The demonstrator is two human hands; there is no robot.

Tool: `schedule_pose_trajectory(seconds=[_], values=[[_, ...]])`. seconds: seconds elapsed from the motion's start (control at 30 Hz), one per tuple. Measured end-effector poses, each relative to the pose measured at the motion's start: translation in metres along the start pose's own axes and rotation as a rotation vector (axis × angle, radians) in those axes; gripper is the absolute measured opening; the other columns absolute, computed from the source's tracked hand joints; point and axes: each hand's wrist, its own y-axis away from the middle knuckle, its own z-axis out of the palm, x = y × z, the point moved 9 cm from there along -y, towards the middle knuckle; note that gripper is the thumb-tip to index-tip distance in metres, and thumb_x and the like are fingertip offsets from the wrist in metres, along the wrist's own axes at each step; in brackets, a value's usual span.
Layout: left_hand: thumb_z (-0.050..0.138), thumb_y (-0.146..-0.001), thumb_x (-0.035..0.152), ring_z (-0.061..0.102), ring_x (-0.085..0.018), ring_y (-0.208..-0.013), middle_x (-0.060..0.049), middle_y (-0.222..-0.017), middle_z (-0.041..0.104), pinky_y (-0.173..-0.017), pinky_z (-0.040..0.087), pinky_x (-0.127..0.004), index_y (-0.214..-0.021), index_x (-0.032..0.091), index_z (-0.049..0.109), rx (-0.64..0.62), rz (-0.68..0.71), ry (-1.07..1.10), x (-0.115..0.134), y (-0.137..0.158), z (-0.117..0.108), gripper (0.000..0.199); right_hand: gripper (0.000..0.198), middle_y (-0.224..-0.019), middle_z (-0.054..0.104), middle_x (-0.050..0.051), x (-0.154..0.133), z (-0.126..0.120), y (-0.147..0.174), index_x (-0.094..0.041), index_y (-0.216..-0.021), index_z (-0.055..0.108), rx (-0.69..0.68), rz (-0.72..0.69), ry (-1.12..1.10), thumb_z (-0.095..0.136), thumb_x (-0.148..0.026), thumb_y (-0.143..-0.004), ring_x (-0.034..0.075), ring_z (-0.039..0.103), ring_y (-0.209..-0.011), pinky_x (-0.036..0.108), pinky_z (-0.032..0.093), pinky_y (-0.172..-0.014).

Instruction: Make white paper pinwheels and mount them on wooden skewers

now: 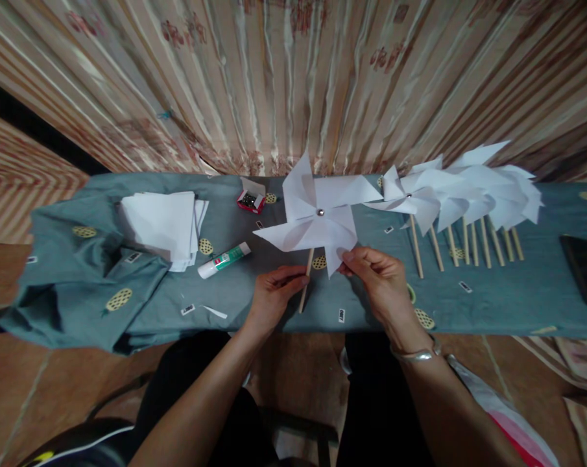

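A white paper pinwheel (298, 228) with a shiny round pin at its centre is held up over the table in front of me. My left hand (276, 295) pinches its thin wooden stick (303, 299) below the blades. With thumb and fingers, my right hand (378, 275) grips the lower right blade of the same pinwheel near its edge. To the right, several finished-looking pinwheels (473, 194) lie overlapping in a row, their sticks pointing toward me. One of that row nearly touches the held pinwheel's right blade.
A green-and-white glue stick (224, 260) lies left of my hands, beside a stack of white paper (159, 224). Behind it stands an opened small red box of pins (251, 200). A dark phone (584, 269) rests at the right end of the green tablecloth (371, 311). A curtain (283, 91) hangs behind.
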Motion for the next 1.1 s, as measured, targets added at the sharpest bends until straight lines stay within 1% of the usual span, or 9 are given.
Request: schedule_pose_trajectory(seconds=[0.17, 0.27, 0.43, 0.57, 0.73, 0.83, 0.93, 1.1], values=[[0.082, -0.061, 0.029, 0.065, -0.016, -0.077, -0.004, -0.083, 0.076, -0.077, 0.050, -0.028, -0.078, 0.020, 0.081, -0.007, -0.001, 0.010, -0.001, -0.001, 0.001, 0.019, 0.029, -0.059, 0.069, -0.001, 0.001, 0.006, 0.003, -0.024, -0.061, 0.072, -0.019, 0.021, -0.005, 0.082, -0.050, -0.066, 0.013, 0.059, -0.055, 0.027, 0.050, -0.058], [0.082, -0.061, 0.029, 0.064, -0.017, -0.076, -0.004, -0.082, 0.076, -0.076, 0.050, -0.028, -0.078, 0.020, 0.081, -0.008, -0.010, 0.007, -0.001, -0.001, 0.001, 0.019, 0.028, -0.058, 0.070, -0.001, 0.002, 0.011, 0.004, -0.024, -0.060, 0.072, -0.041, 0.045, -0.021, 0.083, -0.049, -0.065, 0.013, 0.060, -0.054, 0.026, 0.050, -0.058], [0.081, -0.060, 0.027, 0.064, -0.016, -0.075, -0.003, -0.081, 0.076, -0.075, 0.051, -0.027, -0.076, 0.020, 0.081, -0.015, 0.012, 0.015, 0.002, -0.001, 0.002, 0.018, 0.030, -0.057, 0.070, -0.001, 0.004, 0.019, 0.006, -0.023, -0.058, 0.071, -0.073, 0.074, -0.055, 0.084, -0.049, -0.064, 0.012, 0.061, -0.054, 0.025, 0.050, -0.058], [0.082, -0.059, 0.028, 0.064, -0.016, -0.074, -0.003, -0.080, 0.075, -0.073, 0.050, -0.026, -0.077, 0.020, 0.081, -0.022, -0.003, 0.039, -0.001, -0.001, 0.003, 0.019, 0.028, -0.058, 0.071, 0.000, 0.006, 0.023, 0.008, -0.022, -0.060, 0.071, -0.087, 0.092, -0.058, 0.084, -0.047, -0.065, 0.013, 0.063, -0.055, 0.026, 0.051, -0.059], [0.085, -0.059, 0.031, 0.062, -0.015, -0.073, -0.003, -0.079, 0.074, -0.072, 0.048, -0.026, -0.078, 0.019, 0.081, -0.030, -0.009, 0.036, -0.001, 0.000, 0.005, 0.023, 0.027, -0.061, 0.073, 0.001, 0.004, 0.028, 0.010, -0.022, -0.062, 0.072, -0.111, 0.080, -0.028, 0.082, -0.048, -0.067, 0.013, 0.063, -0.056, 0.025, 0.051, -0.060], [0.085, -0.060, 0.034, 0.063, -0.016, -0.075, -0.004, -0.083, 0.075, -0.074, 0.048, -0.027, -0.079, 0.018, 0.081, -0.041, -0.019, 0.030, 0.000, 0.002, 0.006, 0.025, 0.026, -0.062, 0.073, 0.001, 0.004, 0.030, 0.011, -0.023, -0.062, 0.073, -0.120, 0.075, -0.003, 0.081, -0.047, -0.068, 0.013, 0.063, -0.057, 0.026, 0.052, -0.061], [0.083, -0.063, 0.034, 0.063, -0.016, -0.077, -0.004, -0.083, 0.075, -0.076, 0.048, -0.027, -0.078, 0.018, 0.080, -0.054, -0.020, 0.019, 0.000, 0.003, 0.007, 0.023, 0.026, -0.061, 0.072, 0.000, 0.005, 0.032, 0.010, -0.023, -0.062, 0.073, -0.119, 0.066, 0.003, 0.081, -0.047, -0.068, 0.013, 0.062, -0.055, 0.026, 0.052, -0.059], [0.082, -0.064, 0.033, 0.062, -0.016, -0.072, -0.003, -0.077, 0.073, -0.072, 0.047, -0.027, -0.079, 0.017, 0.080, -0.059, -0.006, -0.006, -0.005, 0.002, 0.005, 0.022, 0.027, -0.058, 0.070, -0.001, 0.004, 0.036, 0.011, -0.023, -0.062, 0.074, -0.143, 0.044, 0.019, 0.080, -0.048, -0.069, 0.011, 0.058, -0.052, 0.026, 0.049, -0.055]])
